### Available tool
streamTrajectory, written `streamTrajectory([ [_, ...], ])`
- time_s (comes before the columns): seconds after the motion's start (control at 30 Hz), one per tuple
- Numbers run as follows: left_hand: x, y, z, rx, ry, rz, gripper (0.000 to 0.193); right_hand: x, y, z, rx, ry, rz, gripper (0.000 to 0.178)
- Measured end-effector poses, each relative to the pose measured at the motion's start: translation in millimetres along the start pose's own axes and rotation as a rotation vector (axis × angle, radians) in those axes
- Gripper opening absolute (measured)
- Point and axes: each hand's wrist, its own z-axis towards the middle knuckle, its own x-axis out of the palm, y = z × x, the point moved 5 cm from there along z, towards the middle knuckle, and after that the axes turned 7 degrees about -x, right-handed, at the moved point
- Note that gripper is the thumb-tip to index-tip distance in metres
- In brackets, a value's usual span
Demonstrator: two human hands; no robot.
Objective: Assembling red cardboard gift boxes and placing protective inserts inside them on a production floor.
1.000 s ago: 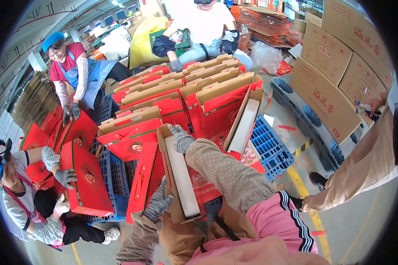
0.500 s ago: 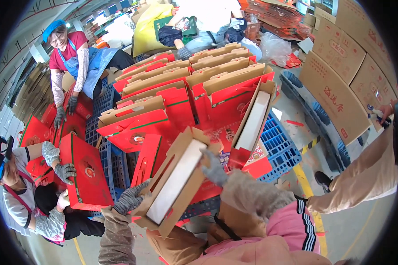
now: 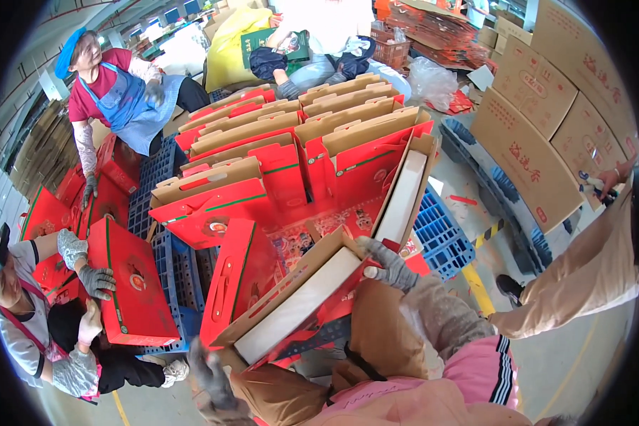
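In front of me an opened red box (image 3: 298, 307), brown inside, lies tilted with a long white block (image 3: 298, 305) in its opening. My right hand (image 3: 390, 267), in a grey glove, is closed on the box's upper right end, thumb and fingers at its edge. Beside the lower left end is my left hand (image 3: 219, 383), also gloved and blurred by motion; its fingers cannot be made out. A closed red box (image 3: 233, 284) stands just left of the one I hold. Another opened box with a white strip inside (image 3: 403, 195) leans at the right.
Rows of red boxes with raised brown flaps (image 3: 263, 149) stand ahead on blue pallets (image 3: 444, 231). At the left, a co-worker's gloved hands hold a red box (image 3: 131, 280); another person (image 3: 113, 92) sits beyond. Large brown cartons (image 3: 532, 156) are stacked right, near a standing person's leg (image 3: 575, 270).
The box before me has turned flatter and to the right. My left hand has left its side and moved down; my right hand has moved to its far end. The person at far left lifted one hand.
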Motion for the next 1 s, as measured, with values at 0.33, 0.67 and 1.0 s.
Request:
streamTrajectory([
  [0.33, 28, 52, -55, -0.353, 0.506, -0.264, 0.046, 10, -42, 51, 0.354, 0.803, -0.063, 0.061],
  [0.67, 97, 36, 21, 0.062, 1.638, 1.011, 0.058, 40, 22, 61, 0.259, 1.262, -0.829, 0.054],
  [1.0, 106, 32, 22, -0.048, 1.739, 0.452, 0.071, 126, -46, 141, 0.309, 1.211, -0.458, 0.051],
])
